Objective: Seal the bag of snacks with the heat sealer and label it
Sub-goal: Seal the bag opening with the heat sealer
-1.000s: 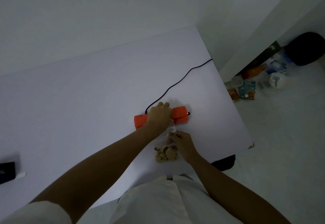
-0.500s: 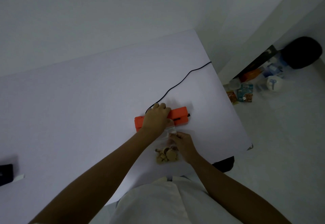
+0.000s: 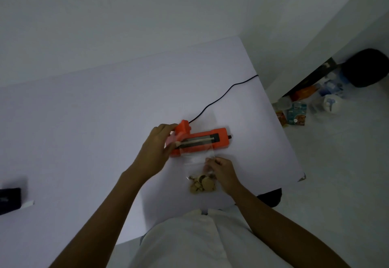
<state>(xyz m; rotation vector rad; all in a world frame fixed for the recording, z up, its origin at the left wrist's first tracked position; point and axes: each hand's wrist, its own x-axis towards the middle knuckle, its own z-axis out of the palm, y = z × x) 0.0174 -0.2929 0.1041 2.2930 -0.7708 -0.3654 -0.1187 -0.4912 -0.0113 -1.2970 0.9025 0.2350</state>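
The bag of snacks [image 3: 200, 168] lies on the table [image 3: 105, 120], its mouth across the open heat sealer [image 3: 200, 140], right hand [image 3: 221, 172] pinching its edge, left hand [image 3: 156, 152] gripping the raised lid.

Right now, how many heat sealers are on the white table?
1: the orange plastic heat sealer lies mid-table with its lid raised, held by the left hand; the clear plastic snack bag lies against it on the near side. None else shows.
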